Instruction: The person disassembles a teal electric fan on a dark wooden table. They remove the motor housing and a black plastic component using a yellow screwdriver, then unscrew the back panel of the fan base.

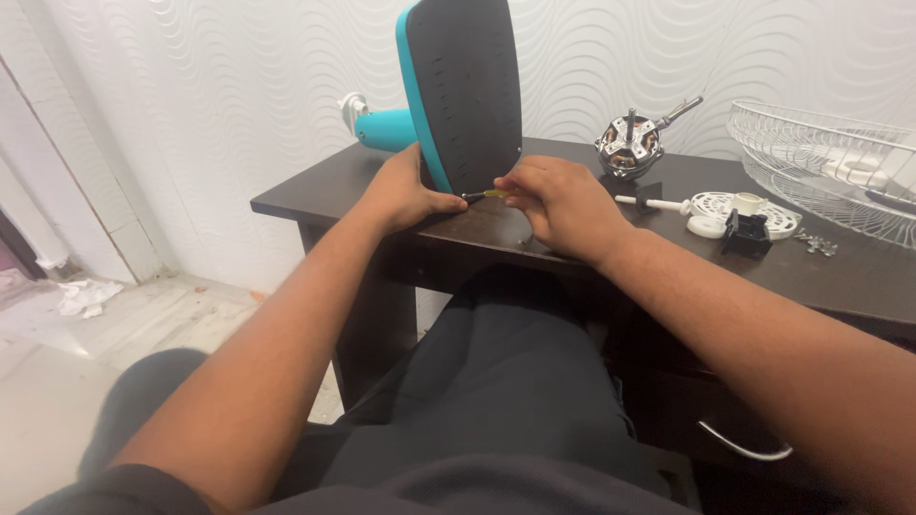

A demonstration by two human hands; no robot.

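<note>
Left hand (405, 195) braces the upended teal fan base (463, 91) on the dark surface (849, 272), right hand (563, 205) clamped on a yellow-handled screwdriver (485, 195) at its edge.

Teal, charcoal and dark wood against white waves

Charcoal-black underside on the upended fan base (468, 91), edged in bright teal — same teal on the fan stand neck (386, 129), capped white. Yellow-handled screwdriver (485, 194) with a black tip. Very dark brown table (859, 277). Silvery metal fan motor (630, 143); white wire fan guard (821, 157); white plastic fan parts (744, 210) beside a small black bracket (745, 234). White wall (191, 114) embossed with rippling wave lines — pale floor (57, 381) below. Black trousers (496, 381).
</note>
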